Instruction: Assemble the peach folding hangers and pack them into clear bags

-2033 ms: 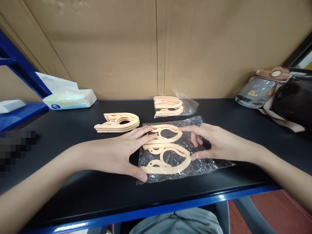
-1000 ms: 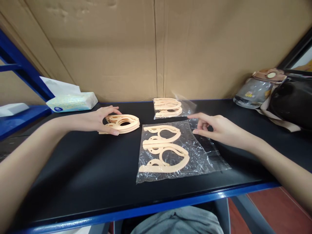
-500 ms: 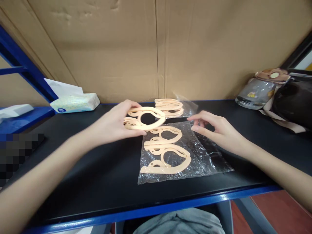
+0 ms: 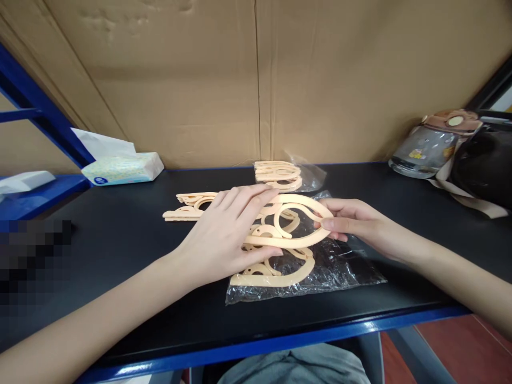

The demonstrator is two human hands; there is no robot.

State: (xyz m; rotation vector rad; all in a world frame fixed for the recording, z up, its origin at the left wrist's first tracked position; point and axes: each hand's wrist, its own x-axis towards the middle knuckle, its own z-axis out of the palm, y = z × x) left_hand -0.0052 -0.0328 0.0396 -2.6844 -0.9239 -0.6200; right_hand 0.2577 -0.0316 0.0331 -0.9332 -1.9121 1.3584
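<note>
A cream-coloured folding hanger, folded up, is raised over a clear plastic bag. My right hand pinches its rounded right end between thumb and fingers. My left hand is closed round its left end, fingers above and thumb below, so that end is mostly hidden. Beneath it, more folded hangers of the same kind lie on or in the bag; I cannot tell which. Left of my left hand, another folded hanger rests on the black table, its right part covered by the hand.
Behind the bag lies a second clear bag with several stacked hangers. A tissue pack sits at the back left. At the right stand a clear bottle with a brown lid and a black bag. A cardboard wall closes the back.
The hanger my left hand held now appears to lie on the table at left. My left hand has moved right, and both hands have taken hold of another hanger above the bag.
</note>
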